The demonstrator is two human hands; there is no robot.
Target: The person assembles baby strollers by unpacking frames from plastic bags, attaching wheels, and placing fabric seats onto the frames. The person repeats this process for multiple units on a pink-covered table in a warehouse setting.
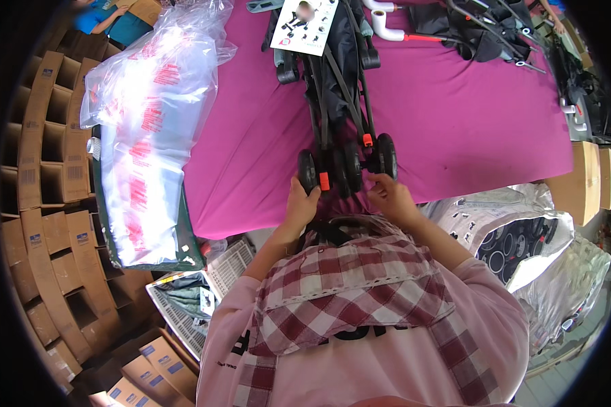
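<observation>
A folded black stroller (339, 102) lies lengthwise on the magenta-covered table, its wheel end toward me. My left hand (303, 202) is closed around the lower edge of its left black wheel (307, 169), beside an orange-red lever (324, 181). My right hand (392, 200) has curled fingers, with thumb and forefinger pinched just below the right wheel (387, 156); what lies between them is hidden. Another orange-red lever (367, 140) shows above the right wheels. A white printed card (305, 26) with pictures rests on the stroller's far part.
Clear plastic bags (159, 129) with red print are piled at the left. Stroller frames with white curved handles (387, 27) lie far right. A bag of black wheels (523, 244) stands right of me, a plastic crate (183, 305) at lower left. Cardboard boxes (64, 136) line the left; another person's arm (108, 20) shows behind.
</observation>
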